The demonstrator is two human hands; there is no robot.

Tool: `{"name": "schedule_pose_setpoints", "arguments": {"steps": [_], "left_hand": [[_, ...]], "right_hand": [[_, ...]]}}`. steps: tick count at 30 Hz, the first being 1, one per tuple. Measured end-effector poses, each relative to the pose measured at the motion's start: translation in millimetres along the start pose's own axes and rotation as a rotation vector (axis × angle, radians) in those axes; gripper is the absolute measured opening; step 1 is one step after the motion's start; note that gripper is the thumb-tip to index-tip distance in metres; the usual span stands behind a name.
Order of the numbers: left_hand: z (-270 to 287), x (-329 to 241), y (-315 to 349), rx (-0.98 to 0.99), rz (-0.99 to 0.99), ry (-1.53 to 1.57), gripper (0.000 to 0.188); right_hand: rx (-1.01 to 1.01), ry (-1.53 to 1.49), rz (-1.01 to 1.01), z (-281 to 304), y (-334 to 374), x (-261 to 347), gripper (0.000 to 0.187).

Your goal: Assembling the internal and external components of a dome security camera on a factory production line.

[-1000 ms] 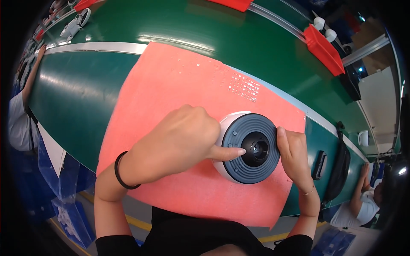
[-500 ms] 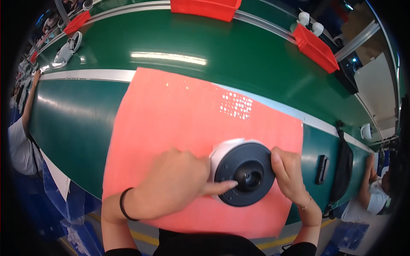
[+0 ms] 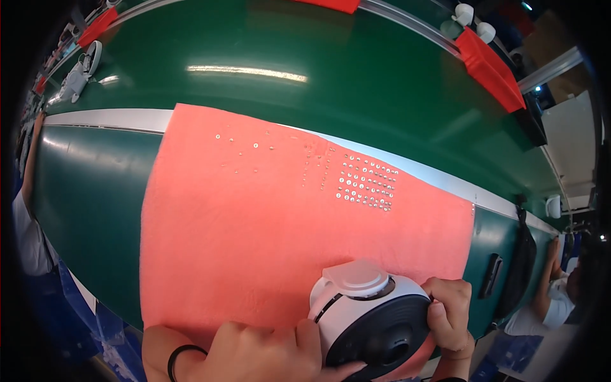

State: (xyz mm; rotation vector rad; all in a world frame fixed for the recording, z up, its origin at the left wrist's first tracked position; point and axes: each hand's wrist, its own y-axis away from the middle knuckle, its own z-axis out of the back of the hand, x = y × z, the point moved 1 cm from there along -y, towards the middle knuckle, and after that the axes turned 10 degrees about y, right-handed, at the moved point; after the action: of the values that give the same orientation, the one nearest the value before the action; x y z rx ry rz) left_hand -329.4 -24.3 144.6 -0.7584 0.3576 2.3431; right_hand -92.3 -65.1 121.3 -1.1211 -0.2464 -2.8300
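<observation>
Drawn closer to the near edge of our pink, cloth-like mat [image 3: 235, 235], the round housing [image 3: 375, 321] now tips to show more of its smooth white shell than in the earlier frame. Left of the mat we see glossy green tabletop [image 3: 95, 184]. At the mat's near left, our left hand [image 3: 264, 353], with a thin black band [image 3: 183, 348], lays one digit on the housing's dark face; whether its folded fingers grip, we cannot tell. Toward the mat's far right, tiny shiny metal pieces [image 3: 366, 181] form rows. Over its near right sits the housing; our right hand [image 3: 449, 315] pinches the rim between thumb and bent fingers. Right of the mat lie a black oblong block [image 3: 490, 275] and a limp black pouch [image 3: 519, 267].
</observation>
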Motion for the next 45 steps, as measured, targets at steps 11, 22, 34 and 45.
{"name": "schedule_pose_setpoints", "arguments": {"steps": [11, 22, 34, 45], "left_hand": [[6.2, 5.7, -8.4, 0.123, 0.025, 0.051, 0.053], [-4.2, 16.4, -18.6, 0.168, 0.062, 0.047, 0.062], [-24.1, 0.3, 10.9, -0.070, -0.127, 0.702, 0.077], [-12.9, 13.8, -8.7, -0.204, -0.227, 0.761, 0.079]], "right_hand": [[0.018, 0.323, -0.011, 2.4, -5.6, 17.7, 0.023], [0.045, 0.373, 0.057, 3.2, -0.7, 10.7, 0.022], [0.142, -0.535, -0.152, -11.9, 6.6, 31.2, 0.062], [-0.163, -0.458, 0.108, -12.7, -17.8, 31.2, 0.081]]}}
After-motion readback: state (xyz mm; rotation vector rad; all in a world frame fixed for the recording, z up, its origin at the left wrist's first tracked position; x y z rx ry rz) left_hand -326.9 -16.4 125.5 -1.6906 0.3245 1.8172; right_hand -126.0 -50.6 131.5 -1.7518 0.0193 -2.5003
